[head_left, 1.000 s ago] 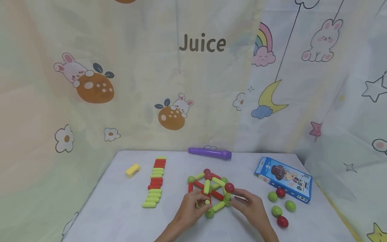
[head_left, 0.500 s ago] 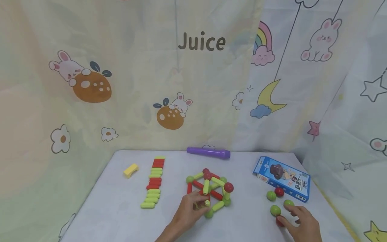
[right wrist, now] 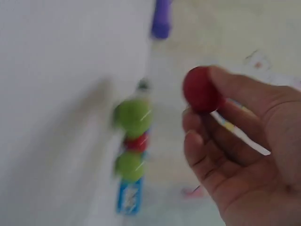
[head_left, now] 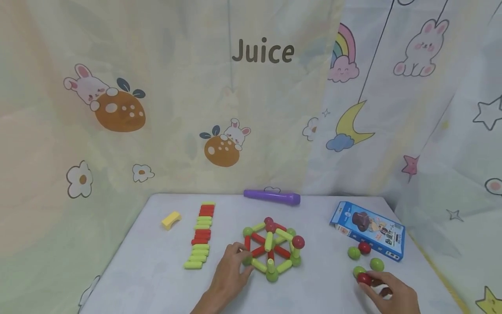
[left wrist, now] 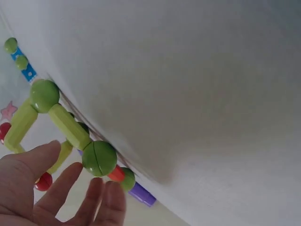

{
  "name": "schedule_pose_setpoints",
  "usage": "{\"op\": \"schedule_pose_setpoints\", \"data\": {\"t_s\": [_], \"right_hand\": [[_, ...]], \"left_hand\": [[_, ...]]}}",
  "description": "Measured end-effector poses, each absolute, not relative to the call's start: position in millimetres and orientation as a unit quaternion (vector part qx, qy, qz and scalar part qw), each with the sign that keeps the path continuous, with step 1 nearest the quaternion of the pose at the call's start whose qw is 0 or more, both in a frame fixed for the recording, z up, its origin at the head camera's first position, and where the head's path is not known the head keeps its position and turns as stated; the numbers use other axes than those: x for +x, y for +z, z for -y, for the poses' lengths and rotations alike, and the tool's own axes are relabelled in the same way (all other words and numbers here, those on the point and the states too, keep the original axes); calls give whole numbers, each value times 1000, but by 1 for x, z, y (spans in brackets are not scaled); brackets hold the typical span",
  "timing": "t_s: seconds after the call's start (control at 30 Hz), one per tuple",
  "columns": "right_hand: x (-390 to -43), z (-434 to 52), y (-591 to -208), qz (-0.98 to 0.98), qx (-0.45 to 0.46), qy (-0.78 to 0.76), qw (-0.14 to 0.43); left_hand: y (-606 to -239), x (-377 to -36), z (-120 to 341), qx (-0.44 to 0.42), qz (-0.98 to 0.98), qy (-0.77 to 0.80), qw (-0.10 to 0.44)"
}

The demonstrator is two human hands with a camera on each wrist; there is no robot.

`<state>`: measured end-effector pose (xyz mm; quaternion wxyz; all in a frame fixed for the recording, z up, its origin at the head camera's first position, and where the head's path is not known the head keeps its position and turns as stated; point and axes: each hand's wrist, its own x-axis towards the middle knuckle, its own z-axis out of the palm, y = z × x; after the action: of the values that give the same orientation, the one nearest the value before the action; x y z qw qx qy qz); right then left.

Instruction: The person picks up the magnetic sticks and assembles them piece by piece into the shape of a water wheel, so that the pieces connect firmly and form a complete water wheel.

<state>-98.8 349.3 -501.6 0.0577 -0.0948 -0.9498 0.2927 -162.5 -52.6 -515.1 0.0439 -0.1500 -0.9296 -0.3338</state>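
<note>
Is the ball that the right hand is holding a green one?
No, the right wrist view shows the right hand holding a red ball between thumb and fingers.

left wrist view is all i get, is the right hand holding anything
Observer: Yes, the right hand holds a red ball between thumb and fingers.
Operator: any loose sticks about, none show here
Observer: Yes, a row of red and green sticks lies left of the ball-and-stick frame, seen from the head.
Operator: anything left of that row
Observer: A yellow block, near the row's far end.
</note>
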Motion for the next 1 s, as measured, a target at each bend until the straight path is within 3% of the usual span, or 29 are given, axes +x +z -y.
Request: {"op": "schedule_pose_setpoints", "data": {"t_s": [0.1, 0.2, 0.33, 0.47, 1.0], "right_hand": [[-91, -302, -479, 931, -22, 319, 176], [-93, -246, -463, 897, 64, 374, 226], [-106, -185, -462, 862, 135, 438, 218], [-120, -155, -472, 854, 123, 460, 209], [-144, -153, -506, 776, 86, 600, 176]], "left_hand": [[-512, -163, 54, -149, 934, -324, 36], [-511, -163, 56, -147, 935, -321, 24], [-510, -164, 57, -148, 934, -326, 10], [-512, -165, 57, -154, 932, -327, -1], [-515, -166, 59, -170, 931, -323, 5]]}}
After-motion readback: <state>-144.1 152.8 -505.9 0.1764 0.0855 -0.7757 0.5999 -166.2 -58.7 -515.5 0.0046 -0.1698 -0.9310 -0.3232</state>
